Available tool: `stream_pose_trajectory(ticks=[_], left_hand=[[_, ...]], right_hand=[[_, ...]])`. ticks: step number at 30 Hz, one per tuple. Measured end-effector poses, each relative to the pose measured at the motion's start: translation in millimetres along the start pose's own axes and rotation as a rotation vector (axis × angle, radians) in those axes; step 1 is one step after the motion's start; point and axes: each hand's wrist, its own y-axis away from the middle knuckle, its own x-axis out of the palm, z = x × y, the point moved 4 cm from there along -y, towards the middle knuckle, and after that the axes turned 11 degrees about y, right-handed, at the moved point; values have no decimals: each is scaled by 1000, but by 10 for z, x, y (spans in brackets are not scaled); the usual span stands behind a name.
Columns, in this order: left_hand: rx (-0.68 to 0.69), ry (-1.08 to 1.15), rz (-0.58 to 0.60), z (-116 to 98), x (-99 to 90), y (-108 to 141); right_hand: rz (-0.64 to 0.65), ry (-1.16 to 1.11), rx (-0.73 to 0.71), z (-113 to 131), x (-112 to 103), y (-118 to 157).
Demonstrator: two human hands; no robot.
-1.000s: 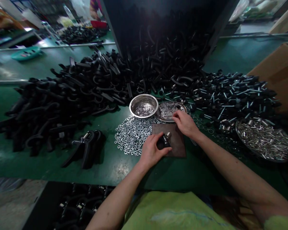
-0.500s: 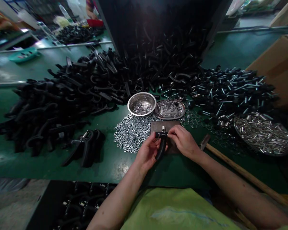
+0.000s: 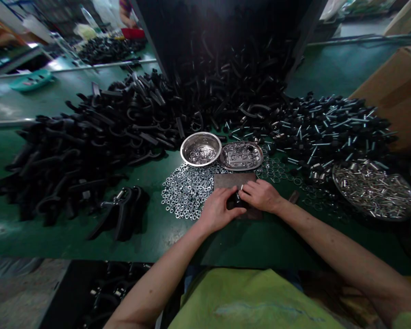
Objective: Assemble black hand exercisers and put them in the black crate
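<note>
Over a flat metal plate point(image 3: 222, 180), both hands meet around a black curved plastic part point(image 3: 238, 201), which is mostly hidden by my fingers. My left hand point(image 3: 221, 209) is closed about its left side, thumb toward me. From the right, my right hand point(image 3: 263, 196) has its fingers closed at the part's top end, beside a small shiny spring point(image 3: 241, 187). Whether the right fingers also hold a pin is hidden. Loose hex nuts point(image 3: 185, 189) lie in a heap just left of the plate.
Behind the plate stand a round steel bowl point(image 3: 201, 137) and an oval tray point(image 3: 241, 163) of rings. A dish of metal pins point(image 3: 373, 192) sits right, near black-headed bolts point(image 3: 325, 123). Black plastic parts point(image 3: 123, 119) pile left. A hammer head point(image 3: 293, 197) shows beyond my right forearm.
The black part has gone from raised and plainly visible to lower against the plate, mostly covered by my hands. My left hand has turned palm-down over it, and my right forearm now hides the hammer's handle.
</note>
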Motion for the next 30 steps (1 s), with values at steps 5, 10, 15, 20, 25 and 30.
stream_pose_trajectory(ticks=[5, 10, 15, 20, 25, 30], left_hand=[[194, -396, 49, -27, 147, 126], [146, -451, -36, 23, 146, 158], [102, -515, -100, 15, 124, 104], [107, -541, -91, -1, 128, 74], [95, -556, -94, 1, 129, 64], [85, -540, -97, -2, 136, 61]], right_hand=[[148, 11, 80, -14, -110, 117], [190, 138, 582, -134, -480, 867], [366, 207, 889, -86, -415, 1802], [234, -130, 1102, 12, -610, 1529], [-272, -398, 926, 220, -1052, 716], [40, -307, 667, 309, -751, 375]])
